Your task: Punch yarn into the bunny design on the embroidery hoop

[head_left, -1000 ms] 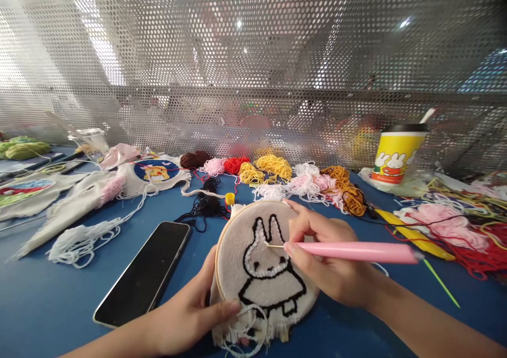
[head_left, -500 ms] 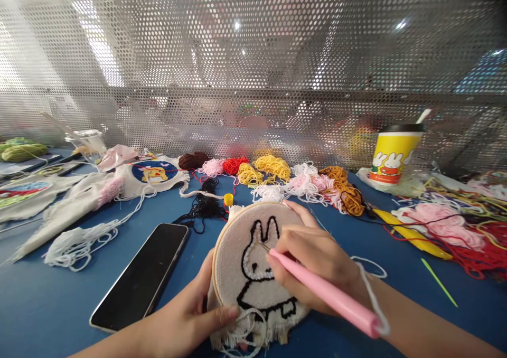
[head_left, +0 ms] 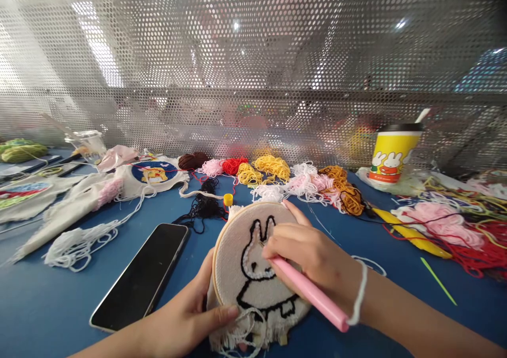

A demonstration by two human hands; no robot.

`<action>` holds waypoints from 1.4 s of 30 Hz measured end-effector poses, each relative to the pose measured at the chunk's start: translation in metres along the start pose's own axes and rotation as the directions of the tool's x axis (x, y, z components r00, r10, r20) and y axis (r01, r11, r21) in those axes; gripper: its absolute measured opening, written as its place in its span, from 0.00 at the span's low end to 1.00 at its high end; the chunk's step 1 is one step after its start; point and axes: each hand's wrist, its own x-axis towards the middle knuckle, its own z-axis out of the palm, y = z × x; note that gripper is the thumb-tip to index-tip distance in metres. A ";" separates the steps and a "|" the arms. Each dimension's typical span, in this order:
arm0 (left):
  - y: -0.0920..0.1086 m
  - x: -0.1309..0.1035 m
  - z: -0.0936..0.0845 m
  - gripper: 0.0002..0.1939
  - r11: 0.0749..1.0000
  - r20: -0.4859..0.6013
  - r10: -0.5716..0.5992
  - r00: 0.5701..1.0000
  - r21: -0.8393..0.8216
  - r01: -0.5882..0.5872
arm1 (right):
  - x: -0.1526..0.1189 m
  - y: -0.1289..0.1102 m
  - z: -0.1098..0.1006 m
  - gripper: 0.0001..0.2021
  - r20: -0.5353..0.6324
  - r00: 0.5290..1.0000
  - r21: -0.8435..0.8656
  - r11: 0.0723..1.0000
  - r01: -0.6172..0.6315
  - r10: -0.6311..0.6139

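A round embroidery hoop (head_left: 219, 240) with cream cloth stands tilted toward me, a black yarn outline of a rabbit (head_left: 249, 289) worked on it and white yarn along the inside of its head. My left hand (head_left: 202, 305) grips the hoop's lower left edge, thumb in front. In my right hand (head_left: 304, 250) is a pink punch needle (head_left: 317, 297), its tip at the rabbit's head and mostly hidden by my fingers. White yarn (head_left: 361, 294) trails from the tool's back end over my wrist. Loose white strands hang at the cloth's frayed bottom.
A black phone (head_left: 140, 276) lies left of the hoop. Yarn bundles (head_left: 273, 168) line the back below a perforated metal screen (head_left: 253, 57). To the right are a yellow cup (head_left: 396, 154), a yellow tool (head_left: 412, 234), a green stick (head_left: 438, 280) and tangled yarn.
My right hand has shifted slightly and turned on the hoop, and the punch needle's back end has swung left and up. The left hand and hoop hold still.
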 end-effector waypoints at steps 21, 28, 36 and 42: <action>0.000 0.001 -0.001 0.41 1.000 0.003 -0.028 1.000 0.014 0.028 | 0.002 0.001 -0.004 0.07 -0.049 0.994 0.110 0.990 -0.092 0.098; -0.003 0.000 -0.002 0.41 0.999 0.005 -0.042 0.999 -0.025 0.042 | 0.000 0.002 -0.012 0.07 -0.056 0.988 0.233 0.964 -0.129 0.145; 0.000 0.001 -0.001 0.41 0.999 0.012 -0.034 0.999 -0.030 0.034 | 0.000 0.000 -0.017 0.07 -0.081 0.984 0.307 0.943 -0.126 0.158; -0.002 -0.001 -0.002 0.40 1.000 0.007 -0.017 1.000 -0.010 0.017 | 0.000 0.003 -0.014 0.08 -0.061 0.992 0.271 0.958 -0.092 0.113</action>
